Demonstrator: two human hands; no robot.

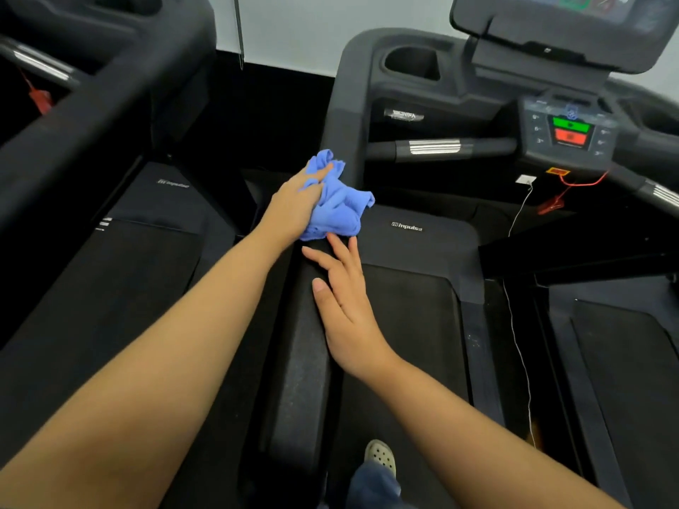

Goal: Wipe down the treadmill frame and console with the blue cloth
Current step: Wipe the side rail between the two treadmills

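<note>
A crumpled blue cloth (340, 203) lies against the treadmill's left side rail (301, 361), where the rail meets the grey upright (345, 115). My left hand (294, 207) grips the cloth and presses it on the rail. Just behind it, my right hand (345, 303) rests flat on the same rail with straight fingers, its fingertips nearly touching the cloth. The console (567, 132), with a green and a red button, sits at the upper right, apart from both hands.
A screen (562, 16) stands above the console, and a cup holder (411, 62) is set in the grey frame. A red safety cord (573, 185) hangs below the console. The belt (411, 317) runs right of the rail. Another treadmill (110, 86) stands at left. My shoe (380, 455) is on the belt.
</note>
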